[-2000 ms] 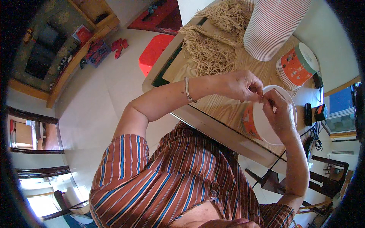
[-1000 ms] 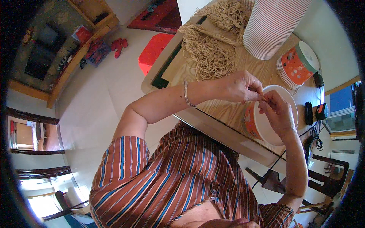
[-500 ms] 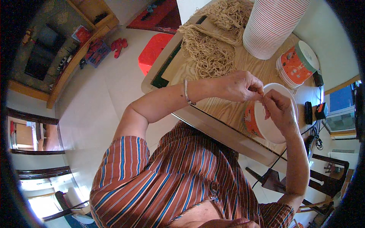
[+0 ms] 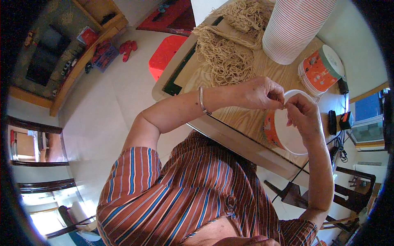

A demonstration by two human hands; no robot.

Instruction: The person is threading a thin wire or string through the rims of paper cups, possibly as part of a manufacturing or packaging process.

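Observation:
My left hand [image 4: 262,93] and my right hand [image 4: 304,117] meet fingertip to fingertip, both pinched closed. Whatever lies between their fingers is too small to make out. Just beneath them stands an orange paper tub [image 4: 272,130] with a white rim, near the table's front edge; my right hand covers part of it. Beyond my left wrist lies a tangled heap of tan string [image 4: 230,61], with a second bundle of string [image 4: 242,16] behind it.
A tall stack of white paper tubs [image 4: 295,30] stands at the back of the wooden table [image 4: 242,123]. To its right are some stacked orange tubs [image 4: 318,69]. Black adapters [image 4: 346,121] and cables lie at the right edge. A red stool [image 4: 166,55] stands beyond the table's left side.
My right hand has shifted very slightly, its fingers still at the left fingertips. Nothing else has visibly moved.

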